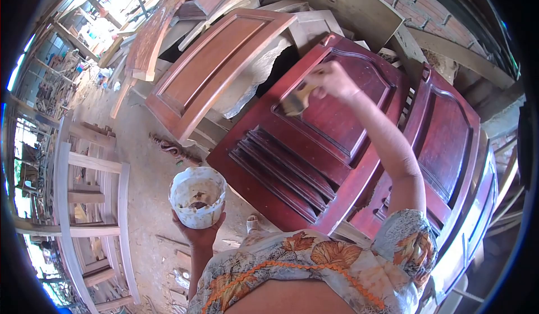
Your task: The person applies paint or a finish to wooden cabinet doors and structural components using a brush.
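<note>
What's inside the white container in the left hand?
Inside the white container, brown-stained walls and a dark patch low down show. Its near side covers part of the bottom, so that stays unseen.

Right arm stretched out ahead, left hand cupped lower down.
The right elbow is bent, and the bare right forearm slants forward and across toward the left, ending in a nearly straight wrist; the right hand, slightly blurred, has its fingers curled in a firm grip. The left forearm points forward close to the body, partly hidden near its lower end, with the left hand curved in a supporting hold, digits showing at both sides and the rest out of sight. The two hands are well apart, the right one farther forward.
</note>
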`<state>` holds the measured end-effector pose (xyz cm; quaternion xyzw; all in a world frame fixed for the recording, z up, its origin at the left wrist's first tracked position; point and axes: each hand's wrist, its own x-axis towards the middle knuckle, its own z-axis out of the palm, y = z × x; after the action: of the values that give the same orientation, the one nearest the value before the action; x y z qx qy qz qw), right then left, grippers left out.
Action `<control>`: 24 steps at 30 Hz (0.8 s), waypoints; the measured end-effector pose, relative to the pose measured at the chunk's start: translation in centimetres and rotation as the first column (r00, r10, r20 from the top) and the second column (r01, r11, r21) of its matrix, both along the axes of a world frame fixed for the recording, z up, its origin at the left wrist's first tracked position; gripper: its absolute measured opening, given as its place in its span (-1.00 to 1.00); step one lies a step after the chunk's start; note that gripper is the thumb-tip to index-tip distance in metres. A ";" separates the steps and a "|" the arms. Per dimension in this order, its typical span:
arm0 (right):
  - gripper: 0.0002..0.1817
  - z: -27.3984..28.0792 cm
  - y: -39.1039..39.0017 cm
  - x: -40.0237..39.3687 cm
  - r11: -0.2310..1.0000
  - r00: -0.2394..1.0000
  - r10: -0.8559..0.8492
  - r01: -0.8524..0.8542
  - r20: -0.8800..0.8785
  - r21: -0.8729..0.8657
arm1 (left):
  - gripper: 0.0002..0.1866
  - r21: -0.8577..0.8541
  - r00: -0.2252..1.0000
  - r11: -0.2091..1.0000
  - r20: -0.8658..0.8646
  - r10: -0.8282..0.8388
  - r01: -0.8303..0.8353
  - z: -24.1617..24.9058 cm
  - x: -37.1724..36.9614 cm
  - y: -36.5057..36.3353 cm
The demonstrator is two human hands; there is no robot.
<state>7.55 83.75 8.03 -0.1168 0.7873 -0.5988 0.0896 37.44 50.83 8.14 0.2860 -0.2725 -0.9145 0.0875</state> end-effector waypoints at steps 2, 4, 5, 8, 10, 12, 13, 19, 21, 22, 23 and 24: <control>-0.71 -1.5 4.4 -2.5 0.981 0.984 -0.179 0.179 0.007 -0.072 | 0.19 -0.021 1.000 1.000 -0.001 -0.017 0.017 -0.5 0.5 -0.6; -0.71 -3.1 9.4 -4.8 0.929 0.935 -0.355 0.351 -0.016 -0.122 | 0.19 -0.039 0.999 0.999 -0.001 -0.033 0.033 -0.6 0.6 -0.7; -0.70 -4.0 11.9 -6.1 0.898 0.905 -0.424 0.416 -0.033 -0.146 | 0.18 -0.054 0.999 0.998 0.007 -0.036 0.036 -0.6 0.5 -0.6; -0.67 -4.6 16.9 -7.4 0.672 0.739 -0.562 0.670 -0.371 0.317 | 0.16 -0.101 0.999 0.994 0.030 -0.045 0.048 -0.1 0.3 0.1; -0.65 -3.8 17.1 -6.3 0.438 0.649 -0.532 0.761 -0.544 0.479 | 0.14 -0.133 0.998 0.989 0.045 -0.050 0.056 0.2 0.3 0.5; -0.65 -3.4 15.5 -4.4 0.419 0.710 -0.423 0.704 -0.563 0.573 | 0.13 -0.167 0.997 0.984 0.059 -0.054 0.063 0.3 0.2 0.5; -0.65 -3.2 14.0 -3.0 0.386 0.769 -0.306 0.639 -0.562 0.665 | 0.13 -0.168 0.996 0.983 0.062 -0.059 0.069 0.2 0.2 0.4; -0.70 1.7 3.3 8.6 0.868 0.944 0.042 0.128 -0.328 0.479 | -0.09 -0.071 0.982 0.992 -0.148 -0.116 0.107 -2.3 -0.1 -0.4; -0.75 1.6 2.0 10.3 0.961 0.964 0.064 0.010 -0.258 0.275 | -0.19 -0.056 0.970 0.971 -0.058 -0.234 0.231 -2.9 -0.5 -0.9; -0.76 1.4 1.9 10.2 0.976 0.972 0.090 -0.043 -0.215 0.214 | -0.19 -0.057 0.969 0.970 -0.060 -0.238 0.235 -3.1 -0.7 -1.0; -0.76 1.2 2.4 9.8 0.976 0.972 0.088 -0.040 -0.217 0.214 | -0.18 -0.039 0.970 0.970 -0.043 -0.240 0.239 -3.4 -0.8 -1.1; -0.75 1.0 3.5 9.0 0.982 0.992 0.006 0.018 -0.129 0.187 | -0.12 -0.020 0.970 0.970 -0.026 -0.241 0.241 -3.6 -0.8 -1.3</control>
<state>16.50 87.26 9.05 -0.1438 0.8448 -0.5133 0.0473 36.64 49.57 4.57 0.2371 -0.3116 -0.9200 -0.0178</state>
